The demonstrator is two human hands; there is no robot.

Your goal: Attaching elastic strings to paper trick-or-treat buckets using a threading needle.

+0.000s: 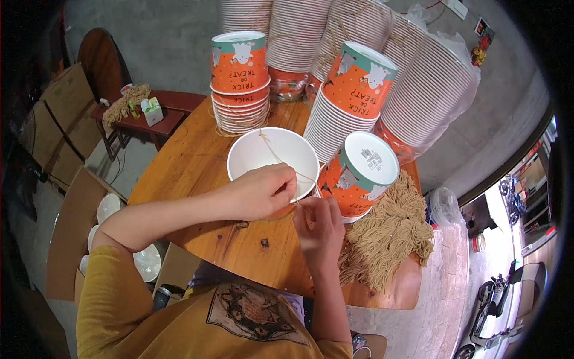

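Observation:
A white-lined paper bucket (246,154) stands mouth up on the wooden table in front of me. A thin tan cord (274,153) runs from its far rim across the opening to the near right rim. My left hand (261,190) reaches over the near rim, its fingers curled closed around the cord by the rim. Just right of it, my right hand (320,226) pinches at the cord outside the bucket; the exact grip is partly hidden. An upside-down orange and teal bucket (353,179) stands close beyond my right hand.
A bundle of tan cords (388,233) lies at the table's right edge. Tall bucket stacks (299,36) fill the back, with shorter stacks (240,81) nearer. An open carton (78,239) holding white buckets is on the left; a red bench (173,113) stands beyond.

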